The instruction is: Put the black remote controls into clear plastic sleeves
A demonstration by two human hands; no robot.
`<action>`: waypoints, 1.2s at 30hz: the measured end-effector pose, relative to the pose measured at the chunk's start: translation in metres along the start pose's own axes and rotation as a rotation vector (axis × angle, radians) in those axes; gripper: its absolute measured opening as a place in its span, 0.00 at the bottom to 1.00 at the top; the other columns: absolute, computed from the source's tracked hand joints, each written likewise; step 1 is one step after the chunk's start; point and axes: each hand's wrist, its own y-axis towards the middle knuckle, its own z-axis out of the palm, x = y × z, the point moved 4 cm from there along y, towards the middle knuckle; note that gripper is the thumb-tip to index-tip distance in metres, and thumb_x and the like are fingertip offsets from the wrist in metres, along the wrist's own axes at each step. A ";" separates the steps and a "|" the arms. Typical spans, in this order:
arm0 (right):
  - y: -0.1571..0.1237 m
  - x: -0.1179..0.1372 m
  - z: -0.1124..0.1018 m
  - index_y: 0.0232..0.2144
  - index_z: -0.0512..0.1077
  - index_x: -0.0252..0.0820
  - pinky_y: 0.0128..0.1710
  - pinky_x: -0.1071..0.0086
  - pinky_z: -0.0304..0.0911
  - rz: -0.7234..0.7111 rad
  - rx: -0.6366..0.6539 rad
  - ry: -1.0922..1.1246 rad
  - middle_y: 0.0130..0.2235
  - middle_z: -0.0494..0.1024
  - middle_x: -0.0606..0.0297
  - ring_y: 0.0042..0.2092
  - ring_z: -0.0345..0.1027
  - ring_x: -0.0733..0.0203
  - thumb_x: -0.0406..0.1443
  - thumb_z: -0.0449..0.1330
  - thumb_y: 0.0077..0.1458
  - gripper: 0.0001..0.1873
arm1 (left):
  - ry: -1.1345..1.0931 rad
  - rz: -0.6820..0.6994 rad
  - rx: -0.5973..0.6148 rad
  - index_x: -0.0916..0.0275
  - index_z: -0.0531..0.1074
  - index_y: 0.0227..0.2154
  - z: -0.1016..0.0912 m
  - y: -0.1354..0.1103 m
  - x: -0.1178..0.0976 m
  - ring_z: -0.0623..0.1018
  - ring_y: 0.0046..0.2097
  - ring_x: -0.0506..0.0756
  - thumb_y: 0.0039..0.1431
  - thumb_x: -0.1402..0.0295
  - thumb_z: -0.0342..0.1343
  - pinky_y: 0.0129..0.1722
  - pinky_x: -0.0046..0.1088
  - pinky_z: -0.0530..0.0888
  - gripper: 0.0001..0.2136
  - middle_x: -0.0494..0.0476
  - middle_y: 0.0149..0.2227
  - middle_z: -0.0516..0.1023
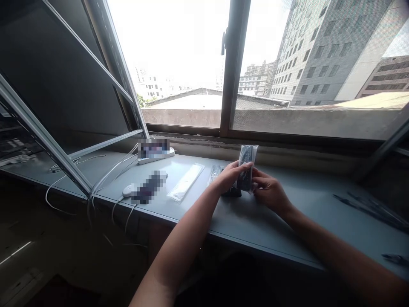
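Both hands are on a dark, flat, oblong item in a clear plastic bag [247,155], held upright just above the table [198,217]. My left hand [230,175] is closed around its left side, with the thumb across the front. At its lower right edge, my right hand [270,191] pinches the bag with bent fingers. The kind of item inside is too dark to make out. Behind and below my left hand lies another clear bag with dark contents [215,172], partly hidden by the hand. A black object [232,192] shows under the held bag.
Left of my hands lie a white plastic-wrapped packet [185,182], a blurred-out phone-like object [149,187], a white round charger [128,191] and a white power strip [156,158] with cables. Dark bagged strips [370,209] lie at right. A metal frame [64,149] stands left; a window is behind.
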 end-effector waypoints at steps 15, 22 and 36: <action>0.001 0.000 -0.006 0.38 0.88 0.52 0.60 0.50 0.74 0.050 -0.075 -0.076 0.48 0.87 0.57 0.58 0.80 0.40 0.44 0.67 0.65 0.10 | -0.073 -0.127 0.149 0.64 0.79 0.49 0.009 -0.004 0.002 0.83 0.35 0.55 0.62 0.49 0.72 0.34 0.30 0.80 0.24 0.61 0.42 0.84; 0.001 -0.004 -0.011 0.36 0.87 0.52 0.55 0.49 0.76 0.030 -0.082 -0.142 0.46 0.87 0.58 0.51 0.80 0.42 0.41 0.67 0.64 0.08 | -0.048 -0.133 0.127 0.65 0.80 0.49 0.006 -0.001 0.004 0.85 0.39 0.57 0.63 0.49 0.71 0.37 0.32 0.82 0.24 0.64 0.45 0.85; 0.004 0.001 -0.015 0.38 0.88 0.52 0.51 0.49 0.76 -0.016 -0.092 -0.183 0.45 0.88 0.58 0.48 0.78 0.42 0.36 0.65 0.62 0.10 | -0.043 -0.122 0.054 0.65 0.82 0.48 0.001 0.002 0.006 0.85 0.38 0.55 0.62 0.51 0.73 0.39 0.31 0.82 0.23 0.64 0.45 0.86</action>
